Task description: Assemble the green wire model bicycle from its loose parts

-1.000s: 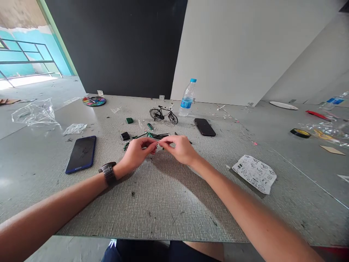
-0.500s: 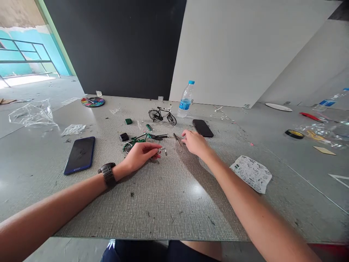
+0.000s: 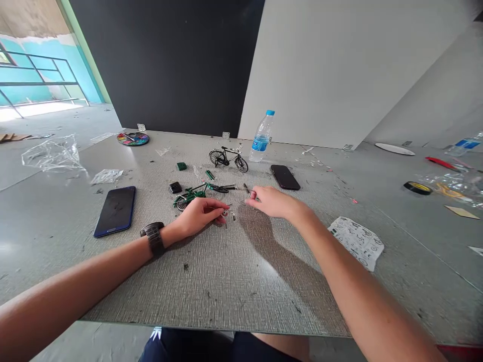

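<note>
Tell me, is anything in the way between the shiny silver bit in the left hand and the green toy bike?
Only the left hand itself: it pinches the silver bit and partly hides the green toy bike. Nothing else visible blocks the way.

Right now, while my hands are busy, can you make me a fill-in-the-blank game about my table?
1. The bottle has a ____ cap.
2. The colour of the standing toy bike is ____.
3. There are ____ phones lying on the table.
4. The small silvery piece is in your ____ hand.

Missing words: blue; black; two; left.
</note>
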A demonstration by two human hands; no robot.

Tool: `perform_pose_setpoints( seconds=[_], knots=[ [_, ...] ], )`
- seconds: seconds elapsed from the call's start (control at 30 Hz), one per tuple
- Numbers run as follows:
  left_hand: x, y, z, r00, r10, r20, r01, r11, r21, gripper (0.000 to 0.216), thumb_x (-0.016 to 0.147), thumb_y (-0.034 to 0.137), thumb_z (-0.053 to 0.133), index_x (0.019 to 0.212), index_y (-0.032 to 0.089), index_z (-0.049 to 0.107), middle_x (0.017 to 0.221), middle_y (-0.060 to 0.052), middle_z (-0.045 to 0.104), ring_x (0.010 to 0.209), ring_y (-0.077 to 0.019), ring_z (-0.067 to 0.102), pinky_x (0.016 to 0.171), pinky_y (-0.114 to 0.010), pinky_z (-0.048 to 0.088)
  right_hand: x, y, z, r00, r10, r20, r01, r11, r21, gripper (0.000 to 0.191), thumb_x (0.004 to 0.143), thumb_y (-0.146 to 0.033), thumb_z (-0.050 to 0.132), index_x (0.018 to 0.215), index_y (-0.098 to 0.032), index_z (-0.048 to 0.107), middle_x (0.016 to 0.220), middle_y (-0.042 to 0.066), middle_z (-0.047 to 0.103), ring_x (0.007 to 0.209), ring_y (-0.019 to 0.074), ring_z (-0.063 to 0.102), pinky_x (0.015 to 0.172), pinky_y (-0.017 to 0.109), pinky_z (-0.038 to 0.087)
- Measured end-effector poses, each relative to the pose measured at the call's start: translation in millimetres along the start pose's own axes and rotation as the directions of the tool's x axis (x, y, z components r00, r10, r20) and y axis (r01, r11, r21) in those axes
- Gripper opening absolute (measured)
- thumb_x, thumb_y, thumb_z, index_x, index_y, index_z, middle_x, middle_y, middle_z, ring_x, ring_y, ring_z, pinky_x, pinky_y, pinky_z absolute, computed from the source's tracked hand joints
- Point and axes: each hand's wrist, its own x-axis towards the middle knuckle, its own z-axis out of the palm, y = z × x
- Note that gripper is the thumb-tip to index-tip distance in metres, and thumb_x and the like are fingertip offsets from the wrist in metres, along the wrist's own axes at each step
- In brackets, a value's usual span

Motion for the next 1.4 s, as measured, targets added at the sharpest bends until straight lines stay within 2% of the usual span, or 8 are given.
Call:
perform_pose_setpoints(
  seconds=[0.1,0.3,0.63,0.8,0.9,1.03,1.23,1.4],
  knots=[
    [0.0,0.4,0.2,1.0,-0.005,0.003,0.005,1.0,0.008,0.023,0.092,0.027,0.066,0.108,0.013,0.074,0.083,-0.01,0.079,0.074,-0.0174,0.075,0.076,-0.031,0.06,-1.9,-1.2,-1.9,0.997,-0.008,0.072,0.008,1.0,-0.004,0.014,0.086,-0.035,0.073,0.081,-0.022,0.068,0.077,0.007,0.071,0.064,0.0205,0.062,0.057,0.031,0.037],
    [0.1,0.4,0.7,1.0,-0.012,0.003,0.012,1.0,0.025,0.024,0.093,0.027,0.064,0.109,0.012,0.074,0.084,-0.01,0.08,0.076,-0.0184,0.076,0.077,-0.032,0.06,5.0,-1.4,6.8,0.999,-0.046,0.019,0.046,0.999,0.021,0.014,0.089,-0.03,0.071,0.078,-0.022,0.07,0.08,0.008,0.074,0.068,0.0206,0.065,0.06,0.031,0.038],
    [-0.5,3.4,0.6,0.999,-0.032,0.015,0.031,0.998,0.06,0.025,0.094,0.024,0.061,0.112,0.01,0.073,0.086,-0.01,0.08,0.078,-0.0171,0.076,0.079,-0.03,0.059,11.8,-12.2,24.3,0.99,-0.058,-0.13,0.059,0.998,0.004,0.02,0.1,-0.036,0.055,0.099,-0.021,0.069,0.098,0.009,0.076,0.083,0.022,0.067,0.06,0.029,0.032],
    [-0.1,1.1,0.4,1.0,-0.022,0.019,0.021,0.998,0.063,0.026,0.094,0.025,0.062,0.112,0.011,0.073,0.086,-0.009,0.08,0.077,-0.0163,0.075,0.077,-0.029,0.058,7.6,-6.4,12.5,0.967,-0.127,-0.222,0.137,0.99,0.032,0.03,0.105,-0.039,0.039,0.115,-0.026,0.064,0.088,0.005,0.073,0.073,0.0194,0.062,0.061,0.029,0.032],
    [-0.6,1.2,0.8,1.0,-0.021,0.018,0.02,0.998,0.065,0.026,0.094,0.026,0.062,0.113,0.011,0.073,0.086,-0.009,0.079,0.077,-0.0161,0.075,0.077,-0.029,0.058,3.4,-4.7,2.4,0.962,-0.197,-0.188,0.207,0.978,0.037,0.031,0.103,-0.033,0.04,0.102,-0.025,0.07,0.088,0.005,0.074,0.073,0.0181,0.061,0.065,0.029,0.035],
    [-1.7,3.2,1.4,0.999,-0.034,0.016,0.033,0.997,0.073,0.025,0.094,0.024,0.062,0.112,0.011,0.073,0.086,-0.009,0.079,0.079,-0.0163,0.075,0.078,-0.028,0.058,-0.2,-5.7,-5.3,0.965,-0.256,-0.059,0.258,0.965,0.034,0.029,0.096,-0.031,0.05,0.091,-0.024,0.078,0.083,0.007,0.076,0.07,0.0189,0.063,0.066,0.031,0.039],
    [-1.5,4.1,1.3,1.0,-0.014,0.018,0.013,0.998,0.067,0.023,0.094,0.023,0.062,0.11,0.011,0.074,0.085,-0.008,0.079,0.078,-0.0164,0.075,0.077,-0.028,0.058,0.1,-6.6,-5.4,0.967,-0.254,0.006,0.254,0.967,0.004,0.035,0.088,-0.021,0.054,0.111,-0.025,0.08,0.105,0.009,0.08,0.09,0.025,0.071,0.079,0.036,0.048],
    [-1.6,3.6,1.0,1.0,-0.015,0.019,0.013,0.997,0.074,0.023,0.094,0.023,0.062,0.111,0.011,0.074,0.085,-0.008,0.079,0.079,-0.0164,0.075,0.078,-0.028,0.058,-2.1,-7.6,-6.6,0.971,-0.234,-0.037,0.236,0.971,0.048,0.035,0.097,-0.034,0.051,0.119,-0.026,0.076,0.117,0.008,0.077,0.098,0.0256,0.072,0.082,0.036,0.051]
  ],
)
